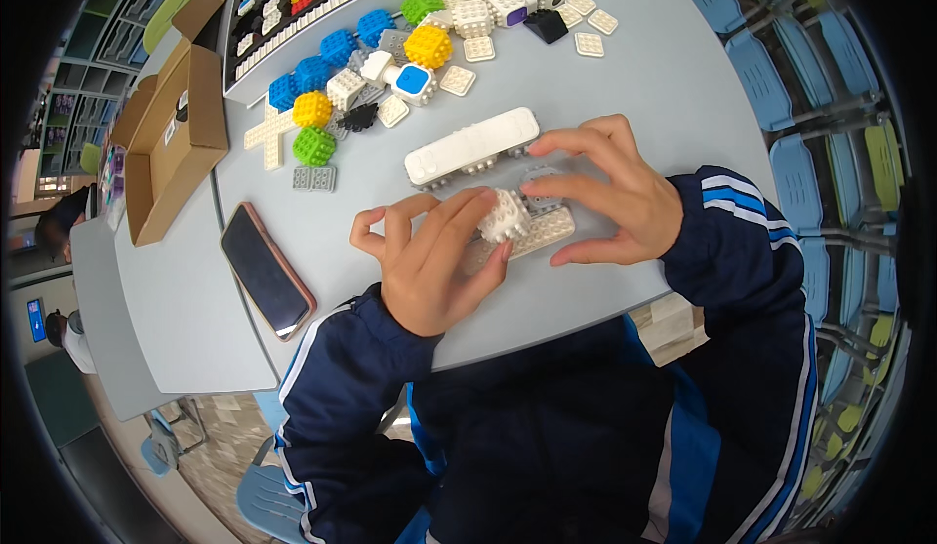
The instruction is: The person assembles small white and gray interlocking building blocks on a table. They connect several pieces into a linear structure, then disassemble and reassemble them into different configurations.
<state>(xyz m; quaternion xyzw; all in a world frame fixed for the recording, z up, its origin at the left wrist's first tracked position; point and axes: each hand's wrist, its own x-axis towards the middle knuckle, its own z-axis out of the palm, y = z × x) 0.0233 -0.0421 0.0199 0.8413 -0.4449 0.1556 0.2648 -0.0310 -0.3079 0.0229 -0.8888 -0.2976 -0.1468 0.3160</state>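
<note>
My left hand (434, 256) pinches a white studded block (505, 217) between thumb and fingers, above one end of a pale studded plate (547, 233). Spread in an open curve, my right hand (610, 193) has its thumb apart from its fingers near the plate's other end. Beside its index fingertip lies a grey studded piece (543, 185), partly covered by the fingers. Just beyond both hands rests a long white bar (472, 146) with studs along its underside. Whether the block touches the plate, I cannot tell.
Several blue, yellow, green and white studded blocks (427, 46) form a loose row farther back. A phone (266, 269) lies to the left, near an open cardboard box (176, 144). A tray of coloured parts (322, 12) stands at the back. Blue chairs (761, 80) line the right.
</note>
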